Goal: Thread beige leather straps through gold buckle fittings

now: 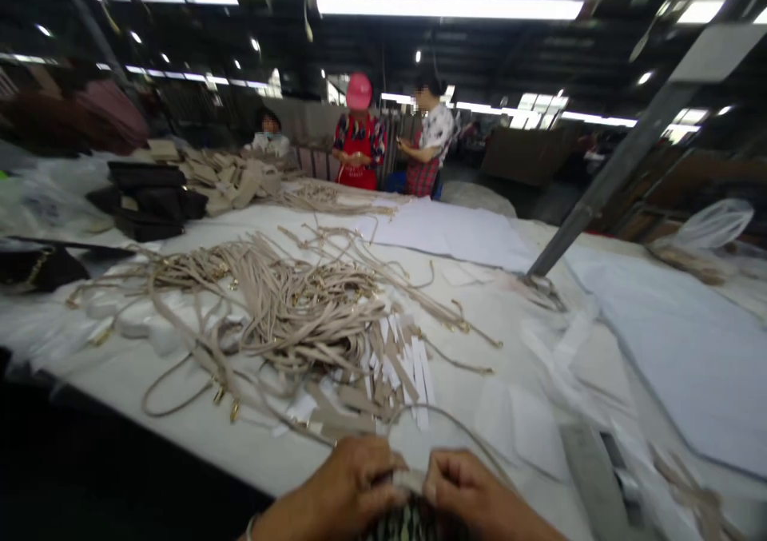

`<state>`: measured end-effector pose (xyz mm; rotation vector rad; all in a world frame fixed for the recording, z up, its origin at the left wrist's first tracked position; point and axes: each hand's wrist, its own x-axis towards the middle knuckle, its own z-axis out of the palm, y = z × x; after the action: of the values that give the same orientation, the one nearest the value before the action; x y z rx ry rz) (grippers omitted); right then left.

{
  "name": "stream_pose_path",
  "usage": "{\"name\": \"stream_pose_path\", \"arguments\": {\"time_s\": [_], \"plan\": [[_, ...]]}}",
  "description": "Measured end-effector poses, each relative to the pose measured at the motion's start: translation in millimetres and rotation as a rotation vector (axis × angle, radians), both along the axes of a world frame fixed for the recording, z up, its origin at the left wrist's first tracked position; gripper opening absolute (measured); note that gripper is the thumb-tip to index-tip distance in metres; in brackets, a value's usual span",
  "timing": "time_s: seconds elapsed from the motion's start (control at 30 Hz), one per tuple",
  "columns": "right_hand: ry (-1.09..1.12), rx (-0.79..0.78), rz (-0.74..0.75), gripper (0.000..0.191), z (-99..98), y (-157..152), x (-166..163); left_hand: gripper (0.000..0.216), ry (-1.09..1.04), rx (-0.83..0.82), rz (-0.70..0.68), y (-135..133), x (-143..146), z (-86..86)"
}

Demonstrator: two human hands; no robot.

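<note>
At the bottom middle, my left hand [351,481] and my right hand [470,485] are close together, fingers pinched. Between them stretches a short piece of light beige strap [410,480]; both hands grip it. A thin beige cord-like strap [461,423] arcs up from behind my left hand and down past my right wrist; whether it joins the held piece, I cannot tell. Just beyond my hands lie loose beige and white strips [407,365]. Behind them spreads a large tangled pile of beige straps [288,301] with gold-coloured metal clasps.
The white table [197,445] carries dark bags [149,197] and beige pieces [231,177] at the far left. A slanted metal post [599,185] rises at right, near a grey device [596,477] and white sheets [677,341]. Several people [358,145] are across the table.
</note>
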<state>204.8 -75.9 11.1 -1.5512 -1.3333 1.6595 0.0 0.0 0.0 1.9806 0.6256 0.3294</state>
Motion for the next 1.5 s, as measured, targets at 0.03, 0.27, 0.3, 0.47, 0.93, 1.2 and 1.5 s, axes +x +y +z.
{"name": "stream_pose_path", "arguments": {"time_s": [0.03, 0.27, 0.3, 0.47, 0.93, 1.2, 1.5], "plan": [[0.059, -0.026, -0.021, 0.039, -3.5, 2, 1, 0.019, -0.012, 0.032, -0.017, 3, 0, -3.0], [0.278, -0.122, -0.022, 0.032, 7.2, 23, 10, 0.019, -0.114, -0.07, 0.128, 17, 7, -1.9], [0.277, -0.119, -0.018, 0.032, 8.6, 24, 10, 0.019, -0.116, -0.105, 0.164, 16, 8, -1.8], [0.286, -0.139, -0.04, 0.026, 3.7, 21, 10, 0.018, -0.124, -0.16, 0.221, 12, 9, -3.6], [0.243, -0.169, -0.018, 0.032, 8.8, 19, 16, 0.01, -0.073, -0.156, 0.13, 12, 15, -5.9], [0.062, -0.007, 0.063, 0.042, -24.6, 57, -11, 0.032, -0.089, -0.301, 0.245, 12, 7, -10.1], [0.032, 0.448, 0.54, 0.041, 35.6, 248, -107, 0.056, 0.021, 0.063, 0.633, 99, -54, 50.1]]}}
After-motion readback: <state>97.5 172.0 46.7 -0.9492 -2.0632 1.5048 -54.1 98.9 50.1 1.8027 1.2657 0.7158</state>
